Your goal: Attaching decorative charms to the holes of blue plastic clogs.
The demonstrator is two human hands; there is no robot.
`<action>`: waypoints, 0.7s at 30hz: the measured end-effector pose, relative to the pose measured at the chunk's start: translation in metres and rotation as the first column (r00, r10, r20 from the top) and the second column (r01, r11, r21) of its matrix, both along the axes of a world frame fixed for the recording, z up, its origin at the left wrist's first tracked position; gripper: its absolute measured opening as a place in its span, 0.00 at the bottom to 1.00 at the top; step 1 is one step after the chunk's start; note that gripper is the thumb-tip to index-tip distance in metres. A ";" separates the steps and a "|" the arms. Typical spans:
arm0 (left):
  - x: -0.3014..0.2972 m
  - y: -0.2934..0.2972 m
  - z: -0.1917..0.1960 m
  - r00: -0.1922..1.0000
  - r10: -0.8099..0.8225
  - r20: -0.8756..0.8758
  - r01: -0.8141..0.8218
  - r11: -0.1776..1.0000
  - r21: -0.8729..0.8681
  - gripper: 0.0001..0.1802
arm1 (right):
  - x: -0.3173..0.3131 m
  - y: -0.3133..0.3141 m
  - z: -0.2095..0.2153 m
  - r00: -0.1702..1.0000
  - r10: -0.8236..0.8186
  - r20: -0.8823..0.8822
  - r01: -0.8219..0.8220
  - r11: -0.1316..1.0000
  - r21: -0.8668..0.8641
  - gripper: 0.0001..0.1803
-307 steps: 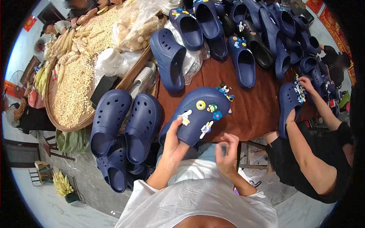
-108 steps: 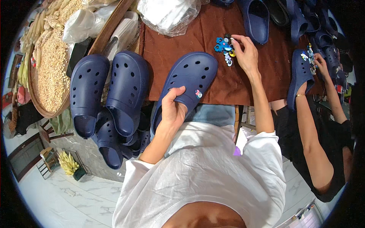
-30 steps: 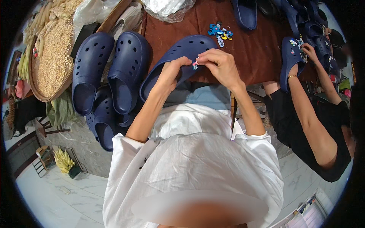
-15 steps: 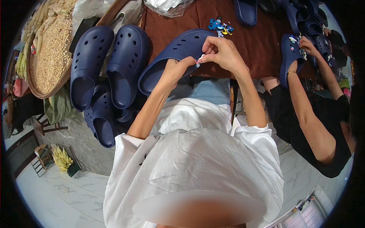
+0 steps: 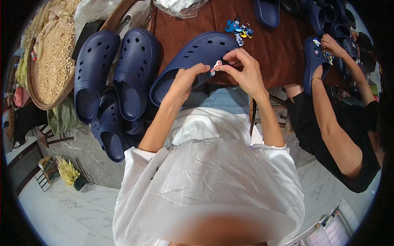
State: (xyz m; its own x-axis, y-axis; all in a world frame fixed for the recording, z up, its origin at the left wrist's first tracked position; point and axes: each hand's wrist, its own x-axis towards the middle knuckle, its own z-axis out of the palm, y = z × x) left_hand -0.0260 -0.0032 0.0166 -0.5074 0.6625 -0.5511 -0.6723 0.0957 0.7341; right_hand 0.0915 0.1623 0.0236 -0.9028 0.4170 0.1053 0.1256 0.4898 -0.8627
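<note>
A navy clog (image 5: 197, 51) lies at a slant on the brown cloth, its toe away from me. My left hand (image 5: 184, 80) is closed on the clog's near side, thumb stretched toward the small charms; its other fingers are partly hidden. Between the thumb and fingertips of my right hand (image 5: 246, 74) is a small red-and-white shoe charm (image 5: 218, 64). Just below it, near my left thumb, sits a teal-blue charm (image 5: 212, 72). Whether either charm is fixed in the clog I cannot tell. Several blue and yellow charms (image 5: 239, 29) lie in a pile beyond the clog's toe.
Several navy clogs (image 5: 134, 61) stand to the left, some lower down. Beyond them is a round tray of pale grains (image 5: 53, 71). The brown cloth (image 5: 279, 61) covers the table. At right, a co-worker's hand (image 5: 333, 46) touches a clog with charms (image 5: 314, 61).
My right hand has drawn slightly toward me, and its fingers have shifted. The red-and-white charm has turned and shows more of its face. At right, the co-worker's hand has moved slightly.
</note>
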 end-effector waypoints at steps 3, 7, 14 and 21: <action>-0.001 0.000 0.003 0.995 0.043 0.091 -0.043 0.999 0.004 0.12 | 0.015 -0.006 -0.006 0.991 -0.130 -0.013 0.130 0.992 -0.009 0.11; 0.000 0.005 0.001 0.967 0.143 0.213 -0.153 0.988 0.031 0.14 | 0.020 -0.009 -0.012 0.985 -0.170 -0.032 0.168 0.984 -0.055 0.10; 0.001 0.002 0.003 0.990 0.012 0.141 -0.027 0.995 0.099 0.20 | -0.005 0.000 -0.010 0.996 0.022 -0.092 -0.007 0.988 0.156 0.14; 0.013 0.007 -0.001 0.972 0.039 -0.233 -0.029 0.999 0.044 0.27 | -0.014 0.004 -0.006 0.995 0.061 -0.081 -0.053 0.993 0.102 0.13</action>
State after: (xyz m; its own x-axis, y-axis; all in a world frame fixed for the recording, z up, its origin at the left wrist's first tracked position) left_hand -0.0125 0.0035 0.0153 -0.6415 0.6618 -0.3880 -0.4842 0.0430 0.8739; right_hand 0.0774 0.1667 0.0172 -0.9110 0.3487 0.2202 0.0241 0.5781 -0.8156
